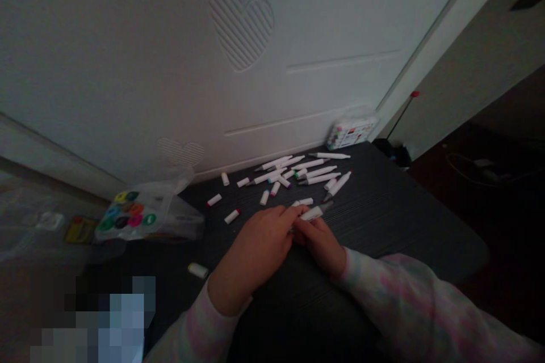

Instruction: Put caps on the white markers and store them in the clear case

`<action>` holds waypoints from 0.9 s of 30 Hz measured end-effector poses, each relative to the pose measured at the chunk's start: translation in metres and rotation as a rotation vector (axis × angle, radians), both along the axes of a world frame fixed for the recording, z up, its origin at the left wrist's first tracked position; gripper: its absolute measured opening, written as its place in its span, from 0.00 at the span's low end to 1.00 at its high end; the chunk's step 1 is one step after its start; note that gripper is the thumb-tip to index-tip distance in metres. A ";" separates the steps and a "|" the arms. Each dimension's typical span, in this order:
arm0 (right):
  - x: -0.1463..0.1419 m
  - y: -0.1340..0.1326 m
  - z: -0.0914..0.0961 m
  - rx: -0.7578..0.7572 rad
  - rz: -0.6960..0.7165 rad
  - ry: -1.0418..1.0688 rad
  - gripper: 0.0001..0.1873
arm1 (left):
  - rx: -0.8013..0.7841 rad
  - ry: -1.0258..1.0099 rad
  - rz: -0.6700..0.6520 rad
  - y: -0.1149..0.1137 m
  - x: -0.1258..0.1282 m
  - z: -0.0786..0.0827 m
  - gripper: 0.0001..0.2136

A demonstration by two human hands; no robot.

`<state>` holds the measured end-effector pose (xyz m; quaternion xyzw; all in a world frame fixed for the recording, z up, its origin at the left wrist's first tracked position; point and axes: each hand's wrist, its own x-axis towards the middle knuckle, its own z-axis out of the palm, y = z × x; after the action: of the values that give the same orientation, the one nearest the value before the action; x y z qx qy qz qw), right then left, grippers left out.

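Observation:
My left hand (pixel 264 241) and my right hand (pixel 322 245) meet above the dark table (pixel 409 221). Both are closed around a white marker (pixel 313 214), whose grey end points away to the right. The fingers hide its near end. Just beyond the hands lie several uncapped white markers (pixel 317 174) in a loose pile. Among and left of them are scattered caps, including a red-ended cap (pixel 232 216) and a yellow-ended cap (pixel 198 270) near my left wrist.
A clear plastic case (pixel 183 218) with several coloured-end markers stands on the left. At the back right, a packaged marker set (pixel 352 129) leans against the white panel (pixel 298 96). The table's rounded right corner drops to a dark floor. A blurred patch covers the lower left.

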<state>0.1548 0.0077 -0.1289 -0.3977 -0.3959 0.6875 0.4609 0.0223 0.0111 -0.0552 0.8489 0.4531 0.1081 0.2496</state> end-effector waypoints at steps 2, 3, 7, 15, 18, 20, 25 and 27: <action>-0.002 0.002 0.002 0.012 0.022 0.018 0.13 | -0.009 0.009 0.012 0.003 -0.001 -0.003 0.21; -0.002 0.003 0.003 0.018 0.033 0.011 0.15 | -0.014 0.013 0.011 0.005 -0.003 -0.003 0.21; -0.001 0.006 0.004 0.098 0.040 -0.048 0.18 | -0.002 0.029 0.079 0.012 -0.012 -0.002 0.16; 0.005 0.006 0.005 0.317 0.134 -0.384 0.11 | 0.066 0.215 0.283 0.023 -0.036 0.003 0.15; 0.004 0.004 0.008 0.375 0.097 -0.451 0.11 | 0.027 0.277 0.293 0.027 -0.036 -0.003 0.14; 0.004 0.004 0.009 0.385 0.089 -0.460 0.11 | 0.013 0.304 0.279 0.029 -0.033 -0.009 0.14; 0.003 0.004 0.009 0.360 0.074 -0.470 0.10 | -0.021 0.366 0.254 0.032 -0.027 -0.016 0.14; 0.003 0.004 0.008 0.344 0.076 -0.470 0.10 | -0.041 0.379 0.255 0.032 -0.027 -0.017 0.15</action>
<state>0.1582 0.0113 -0.1208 -0.4468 -0.6170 0.5161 0.3914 -0.0044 0.0431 -0.0719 0.7847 0.5975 -0.0318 0.1618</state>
